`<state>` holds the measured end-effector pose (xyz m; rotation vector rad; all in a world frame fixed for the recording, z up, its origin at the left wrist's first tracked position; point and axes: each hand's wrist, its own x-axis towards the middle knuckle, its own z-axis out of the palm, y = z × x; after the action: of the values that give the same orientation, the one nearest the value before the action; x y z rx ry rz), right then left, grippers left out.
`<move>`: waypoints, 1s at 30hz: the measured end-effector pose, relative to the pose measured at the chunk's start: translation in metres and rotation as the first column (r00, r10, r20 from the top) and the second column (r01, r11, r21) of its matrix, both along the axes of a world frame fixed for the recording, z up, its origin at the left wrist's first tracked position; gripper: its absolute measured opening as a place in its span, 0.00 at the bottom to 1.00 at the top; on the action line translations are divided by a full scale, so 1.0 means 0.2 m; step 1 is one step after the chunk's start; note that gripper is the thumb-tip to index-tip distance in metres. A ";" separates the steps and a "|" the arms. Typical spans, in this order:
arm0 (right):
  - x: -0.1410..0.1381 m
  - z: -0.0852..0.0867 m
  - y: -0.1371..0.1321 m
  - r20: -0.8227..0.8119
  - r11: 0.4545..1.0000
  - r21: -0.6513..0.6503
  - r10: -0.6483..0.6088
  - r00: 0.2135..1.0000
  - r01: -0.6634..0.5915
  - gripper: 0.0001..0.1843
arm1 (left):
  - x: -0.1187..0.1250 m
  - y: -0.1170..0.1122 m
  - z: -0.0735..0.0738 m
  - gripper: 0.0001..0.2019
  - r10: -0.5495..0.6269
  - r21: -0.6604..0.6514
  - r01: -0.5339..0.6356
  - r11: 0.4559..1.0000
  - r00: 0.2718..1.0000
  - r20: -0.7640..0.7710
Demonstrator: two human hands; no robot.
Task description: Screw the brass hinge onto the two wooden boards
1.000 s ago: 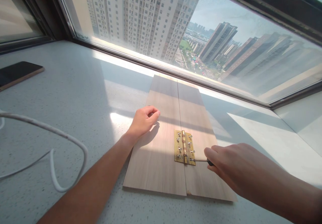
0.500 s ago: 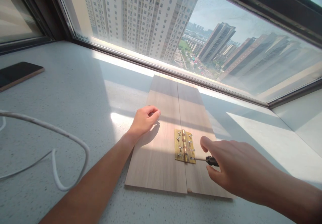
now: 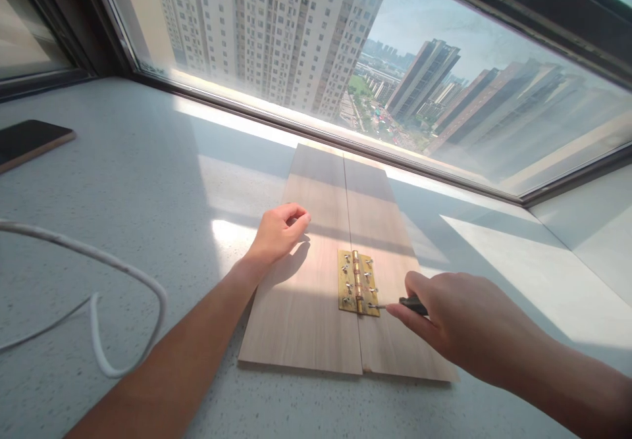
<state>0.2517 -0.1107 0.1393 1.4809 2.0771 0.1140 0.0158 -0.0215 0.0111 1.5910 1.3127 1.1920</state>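
Note:
Two light wooden boards (image 3: 316, 320) lie side by side on a pale speckled sill, joined by a brass hinge (image 3: 357, 282) with several screws standing up in it. My right hand (image 3: 459, 324) pinches a small screwdriver (image 3: 399, 305) with a black handle, its tip at the screw in the hinge's lower right corner. My left hand (image 3: 277, 232) rests in a loose fist on the left board's upper left part, fingers curled, with nothing seen in them.
A dark phone (image 3: 27, 141) lies at the far left of the sill (image 3: 148, 182). A white cable (image 3: 99, 274) loops across the left side. A large window (image 3: 345, 51) with a dark frame runs along the back, close behind the boards.
My right fingers spread off the screwdriver half a second ago and have closed on it again, nearer the hinge. The left hand has stayed put. The view has shifted slightly.

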 end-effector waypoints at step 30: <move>-0.04 0.05 0.00 -0.360 0.969 -0.026 -0.238 0.902 0.245 0.13 | 0.43 -0.39 0.23 0.32 -0.491 0.275 0.499 0.822 0.865 -0.102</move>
<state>0.2430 -0.1099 0.1493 1.8741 2.1476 -0.2552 0.1023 -0.0985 0.0564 2.0096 0.6748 1.0610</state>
